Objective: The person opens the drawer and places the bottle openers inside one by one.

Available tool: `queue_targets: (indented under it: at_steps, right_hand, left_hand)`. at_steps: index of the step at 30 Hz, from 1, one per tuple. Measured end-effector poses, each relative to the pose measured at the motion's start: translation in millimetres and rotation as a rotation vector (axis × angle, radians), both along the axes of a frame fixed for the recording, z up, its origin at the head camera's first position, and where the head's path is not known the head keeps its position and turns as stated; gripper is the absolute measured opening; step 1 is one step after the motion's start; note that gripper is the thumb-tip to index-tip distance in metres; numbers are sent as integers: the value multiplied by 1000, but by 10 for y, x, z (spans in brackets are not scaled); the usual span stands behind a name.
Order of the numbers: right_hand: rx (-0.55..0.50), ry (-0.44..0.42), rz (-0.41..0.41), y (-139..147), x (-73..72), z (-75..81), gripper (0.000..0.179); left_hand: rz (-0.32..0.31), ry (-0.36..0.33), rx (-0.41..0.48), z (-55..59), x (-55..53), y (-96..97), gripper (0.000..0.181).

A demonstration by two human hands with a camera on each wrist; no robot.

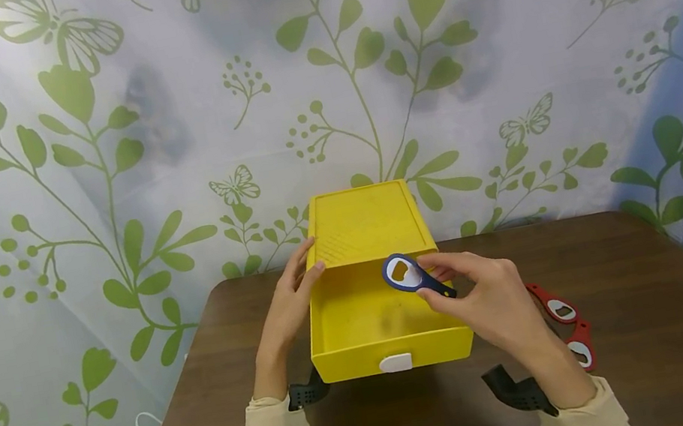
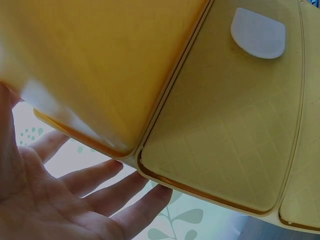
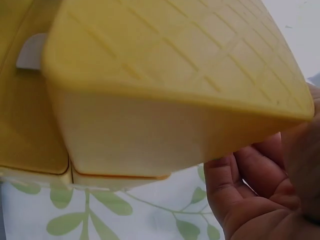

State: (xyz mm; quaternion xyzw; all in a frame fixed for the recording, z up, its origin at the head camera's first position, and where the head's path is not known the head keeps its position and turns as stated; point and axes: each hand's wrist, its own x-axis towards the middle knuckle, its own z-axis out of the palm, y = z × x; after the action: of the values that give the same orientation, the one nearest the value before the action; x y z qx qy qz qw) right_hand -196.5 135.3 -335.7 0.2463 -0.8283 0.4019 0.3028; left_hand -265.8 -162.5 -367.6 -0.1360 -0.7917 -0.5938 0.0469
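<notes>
A yellow drawer cabinet (image 1: 363, 217) stands on the table with its top drawer (image 1: 354, 363) pulled out. My left hand (image 1: 289, 306) rests against the cabinet's left side, thumb near the top's front corner. In the left wrist view, its spread, fairly straight fingers (image 2: 142, 212) reach along the cabinet edge. My right hand (image 1: 494, 300) pinches a dark blue bottle opener (image 1: 415, 280) with a pale metal insert, held over the right part of the drawer. The right wrist view shows that hand (image 3: 255, 210) beside the drawer's side; the opener is hidden there.
Two red bottle openers (image 1: 562, 311) lie on the brown table (image 1: 660, 309) right of the cabinet, partly behind the right forearm. The drawer front has a white handle (image 1: 395, 363). A closed drawer front (image 2: 215, 115) sits below. A leaf-patterned curtain (image 1: 167, 160) hangs behind.
</notes>
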Motion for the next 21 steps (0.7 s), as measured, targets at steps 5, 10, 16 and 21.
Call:
queue_targets:
  at_steps: [5,10,16,21]
  right_hand:
    - [4,-76,22,-1,-23,3,40]
    - [25,-164,22,10,-52,2,38]
    - [38,-182,27,13,-65,-5,39]
    - [48,-175,42,19,-68,-11,37]
  left_hand:
    - [2,-5,4,4,2,3,57]
    - [-4,-6,11,7,3,6,58]
    - [-5,-6,14,11,27,14,58]
    - [-2,-4,14,12,34,18,57]
